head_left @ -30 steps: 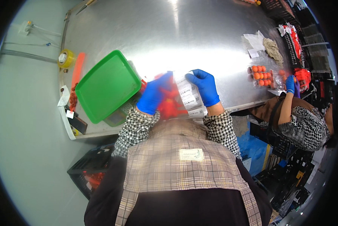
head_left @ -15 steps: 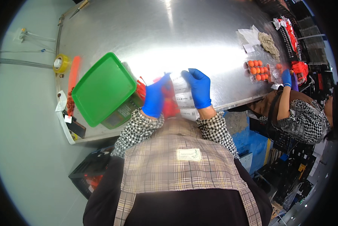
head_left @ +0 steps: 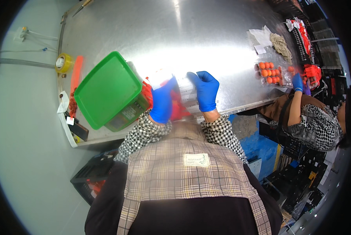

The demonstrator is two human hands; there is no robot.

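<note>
My right hand (head_left: 207, 91), in a blue glove, is closed in a pinch at the top of a strip of white printed labels (head_left: 188, 94) hanging before my apron. Close to its left, my blue-gloved left hand (head_left: 162, 102) is closed round red netting (head_left: 178, 108), which hangs between the hands and is partly blurred. A pale, glare-washed patch shows above the left fingers; I cannot make out what it is. Beside my left wrist stands a tub with a green lid (head_left: 109, 88), and more red strips (head_left: 147, 92) lie between tub and hand.
A yellow tape roll (head_left: 64, 63) and an orange-red strip (head_left: 77, 74) lie along the table's left edge. At right are orange round fruits (head_left: 268, 73) in clear trays, a beige cloth (head_left: 280, 47) and a co-worker's gloved hand (head_left: 297, 82). A knife (head_left: 82, 7) lies far left.
The label strip has shifted slightly and hangs less distinctly. A pale patch now shows above my left fingers. Both hands stay nearly in place.
</note>
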